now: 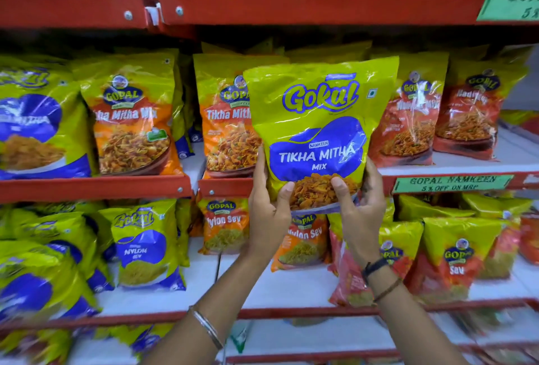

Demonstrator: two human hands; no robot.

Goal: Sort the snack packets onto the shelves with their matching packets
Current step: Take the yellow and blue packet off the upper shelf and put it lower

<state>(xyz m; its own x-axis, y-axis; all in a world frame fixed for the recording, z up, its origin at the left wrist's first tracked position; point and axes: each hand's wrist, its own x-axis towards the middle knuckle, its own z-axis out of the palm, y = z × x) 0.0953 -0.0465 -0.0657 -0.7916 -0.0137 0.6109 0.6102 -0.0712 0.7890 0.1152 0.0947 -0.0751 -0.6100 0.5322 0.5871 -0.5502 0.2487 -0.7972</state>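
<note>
- A glossy lime-green plastic pouch with a blue "Gokul Tikha Mitha Mix" panel (319,131) is held upright in front of the middle red-edged metal shelf (96,186), its face turned toward the camera.
- The left hand (267,210) grips the pouch's lower left corner, thumb on the front and fingers wrapped behind.
- The right hand (360,210) closes on the lower right corner in the same way, thumb pressed on the printed snack picture.
- The pouch hides part of the row of orange-and-yellow "Gopal Tikha Mitha Mix" packets (131,119) standing on that shelf; whether it touches them cannot be told.
- The likely match is the blurred green-and-blue Gokul packet (32,122) at the far left of the same shelf, well apart from the held pouch.
- Green-and-blue "Gokul Nylon Sev" packets (145,245) sit on the shelf below, a different flavour.
- The pouch looks light and puffy, soft-walled, with loose brittle contents that would crush under a hard squeeze.
- Its shiny film seems slippery, so the bottom corners or the flat top seal appear the safest places to hold.
- It probably stands on its base if set down gently and leaned against its neighbours.
</note>
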